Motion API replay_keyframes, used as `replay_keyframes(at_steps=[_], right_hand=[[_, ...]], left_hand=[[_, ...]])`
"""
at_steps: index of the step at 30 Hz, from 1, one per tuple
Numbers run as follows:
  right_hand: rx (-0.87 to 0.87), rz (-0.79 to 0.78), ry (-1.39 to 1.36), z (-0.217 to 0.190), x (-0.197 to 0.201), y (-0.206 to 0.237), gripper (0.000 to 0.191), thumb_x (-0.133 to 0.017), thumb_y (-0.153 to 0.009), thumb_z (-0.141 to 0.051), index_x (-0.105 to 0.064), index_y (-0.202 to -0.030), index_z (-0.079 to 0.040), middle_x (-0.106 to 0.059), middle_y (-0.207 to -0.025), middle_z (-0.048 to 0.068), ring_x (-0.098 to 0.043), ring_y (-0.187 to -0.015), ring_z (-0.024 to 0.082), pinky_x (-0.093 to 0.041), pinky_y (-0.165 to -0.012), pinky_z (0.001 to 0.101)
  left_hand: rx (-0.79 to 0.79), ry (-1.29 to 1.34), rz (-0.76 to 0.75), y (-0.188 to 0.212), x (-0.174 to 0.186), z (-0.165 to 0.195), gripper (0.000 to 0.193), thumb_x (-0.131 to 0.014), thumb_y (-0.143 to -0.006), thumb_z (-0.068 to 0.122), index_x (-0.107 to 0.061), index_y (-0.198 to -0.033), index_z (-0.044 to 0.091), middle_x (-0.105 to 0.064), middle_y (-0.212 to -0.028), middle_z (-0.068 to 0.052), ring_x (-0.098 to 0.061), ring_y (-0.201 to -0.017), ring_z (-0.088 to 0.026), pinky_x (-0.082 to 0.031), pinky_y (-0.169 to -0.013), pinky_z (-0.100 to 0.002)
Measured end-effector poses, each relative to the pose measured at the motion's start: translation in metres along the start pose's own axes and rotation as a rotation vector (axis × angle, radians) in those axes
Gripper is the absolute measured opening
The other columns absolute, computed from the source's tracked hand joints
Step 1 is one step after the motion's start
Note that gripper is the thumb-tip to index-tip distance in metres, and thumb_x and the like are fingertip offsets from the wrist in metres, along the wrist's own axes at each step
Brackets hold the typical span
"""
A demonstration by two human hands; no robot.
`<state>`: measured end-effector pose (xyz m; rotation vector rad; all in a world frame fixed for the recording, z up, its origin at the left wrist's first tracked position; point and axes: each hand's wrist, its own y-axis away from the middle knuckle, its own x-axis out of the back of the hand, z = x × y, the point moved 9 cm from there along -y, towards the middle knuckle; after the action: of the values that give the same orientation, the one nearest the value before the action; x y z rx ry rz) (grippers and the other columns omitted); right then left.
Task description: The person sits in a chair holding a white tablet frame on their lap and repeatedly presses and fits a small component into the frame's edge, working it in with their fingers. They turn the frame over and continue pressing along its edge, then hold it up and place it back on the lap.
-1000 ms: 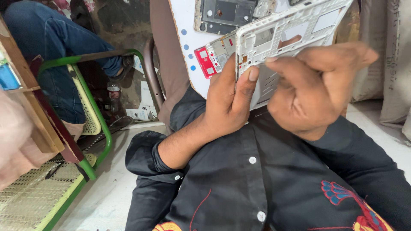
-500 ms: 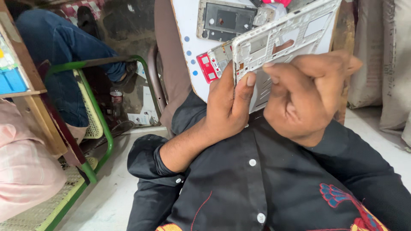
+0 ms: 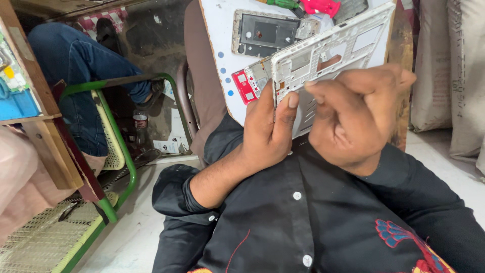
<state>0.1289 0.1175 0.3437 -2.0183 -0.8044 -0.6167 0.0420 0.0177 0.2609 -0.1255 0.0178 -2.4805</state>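
Observation:
A white phone middle frame (image 3: 337, 48) with cut-outs is held up close in front of me. My left hand (image 3: 268, 132) grips its lower left edge, thumb lying along the side. My right hand (image 3: 356, 119) curls over its lower right part, fingertips pinched against the frame's face. Behind it, on a white work board (image 3: 222, 60), lie a second phone housing (image 3: 270, 33) with dark openings and a small red part (image 3: 244, 86). I wear a black buttoned shirt with red embroidery.
A green-framed woven chair (image 3: 113, 151) stands at left, with another person's blue-jeaned legs (image 3: 76, 76) behind it. A wooden shelf (image 3: 30, 106) is at far left. A green and a red tool (image 3: 313, 6) lie at the board's top. Grey sacks (image 3: 454, 76) stand on the right.
The view has shifted slightly; both hands stay on the white frame, with my right fingers curled a little tighter over its lower part.

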Motion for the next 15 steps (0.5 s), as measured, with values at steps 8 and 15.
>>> replay_keyframes(at_steps=[8, 15], right_hand=[[-0.008, 0.055, -0.006, 0.0019, 0.0035, -0.0024, 0.028, -0.079, -0.089, 0.008, -0.076, -0.112, -0.008, -0.056, -0.101, 0.004, -0.052, -0.092, 0.024, -0.033, -0.09, 0.0359], [-0.012, 0.052, -0.016, 0.0008, 0.0053, -0.0055, 0.03, -0.074, -0.083, 0.009, -0.076, -0.109, -0.006, -0.057, -0.099, 0.005, -0.051, -0.09, 0.024, -0.032, -0.089, 0.0373]], left_hand=[[-0.045, 0.006, 0.002, -0.0016, -0.0004, 0.0052, 0.033, -0.048, -0.119, 0.018, -0.046, -0.144, -0.004, -0.072, -0.105, -0.013, -0.072, -0.085, -0.016, -0.056, -0.081, -0.027], [-0.042, -0.009, -0.002, -0.0017, -0.0009, 0.0053, 0.033, -0.048, -0.12, 0.018, -0.046, -0.145, -0.003, -0.072, -0.101, -0.012, -0.07, -0.084, -0.014, -0.056, -0.08, -0.027]])
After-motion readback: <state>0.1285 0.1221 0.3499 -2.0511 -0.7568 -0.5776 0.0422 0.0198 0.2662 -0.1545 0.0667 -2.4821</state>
